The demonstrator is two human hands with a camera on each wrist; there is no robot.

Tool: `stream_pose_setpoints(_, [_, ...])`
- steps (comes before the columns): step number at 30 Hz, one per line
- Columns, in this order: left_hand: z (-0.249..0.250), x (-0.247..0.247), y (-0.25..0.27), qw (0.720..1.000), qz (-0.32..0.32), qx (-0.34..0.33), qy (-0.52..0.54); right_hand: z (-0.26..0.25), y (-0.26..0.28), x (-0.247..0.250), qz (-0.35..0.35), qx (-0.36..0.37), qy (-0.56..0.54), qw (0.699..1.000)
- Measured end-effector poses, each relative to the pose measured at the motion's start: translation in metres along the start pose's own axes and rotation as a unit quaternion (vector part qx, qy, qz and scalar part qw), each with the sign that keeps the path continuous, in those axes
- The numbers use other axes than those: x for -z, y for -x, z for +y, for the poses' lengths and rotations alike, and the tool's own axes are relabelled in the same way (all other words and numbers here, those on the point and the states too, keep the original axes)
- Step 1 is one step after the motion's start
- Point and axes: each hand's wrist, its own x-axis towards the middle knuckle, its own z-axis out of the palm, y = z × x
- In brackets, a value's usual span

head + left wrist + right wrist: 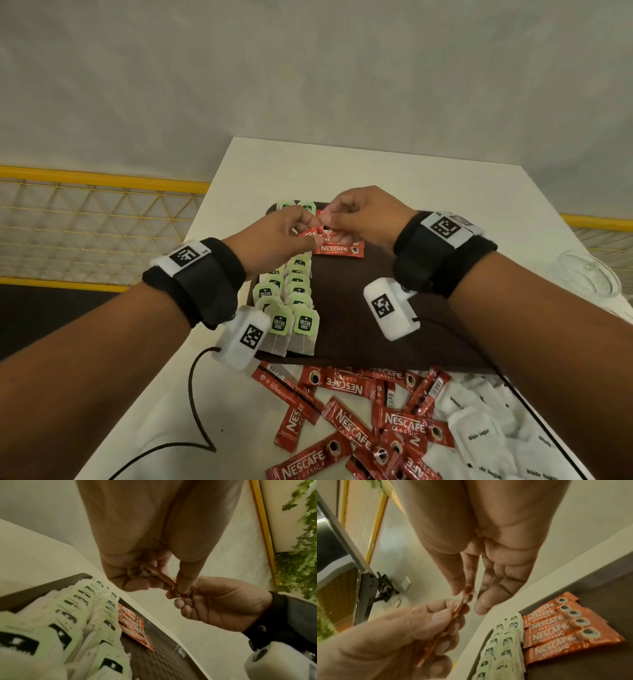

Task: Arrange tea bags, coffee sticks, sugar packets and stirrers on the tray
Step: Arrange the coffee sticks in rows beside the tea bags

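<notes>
Red coffee sticks [359,421] litter table [445,185] before tray [349,329].

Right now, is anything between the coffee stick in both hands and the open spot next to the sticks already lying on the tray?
Nothing visible. Left hand and right hand pinch the coffee stick above the laid coffee sticks. The bare tray just nearer the person is free; the tea bags stay in their rows at the left.

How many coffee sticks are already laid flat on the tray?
5, overlapping in one row at the tray's far end beside the tea bags: first, second, third, fourth, fifth. The hands may hide more in the head view.
</notes>
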Motion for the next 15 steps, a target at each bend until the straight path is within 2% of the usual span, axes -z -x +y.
stream_pose_setpoints(4, [0.002,-0.001,-0.001,0.999,0.000,-0.040,-0.022,0.006,0.007,0.007,0.038,0.017,-0.091,0.995])
stream_pose_setpoints(7, [0.008,-0.001,-0.001,0.998,-0.008,-0.048,-0.030,0.006,0.009,0.012,0.061,0.055,-0.054,0.995])
stream_pose_setpoints(10, [0.015,0.000,-0.002,0.999,-0.015,-0.050,-0.016,0.005,0.013,0.013,0.096,0.076,-0.072,0.990])
stream_pose_setpoints(13, [0.018,0.000,-0.003,0.999,-0.011,-0.040,0.021,0.007,0.013,0.011,0.119,0.081,-0.091,0.985])
stream_pose_setpoints(15, [0.018,0.000,-0.004,0.999,-0.004,-0.044,0.011,0.008,0.014,0.011,0.117,0.072,-0.056,0.989])
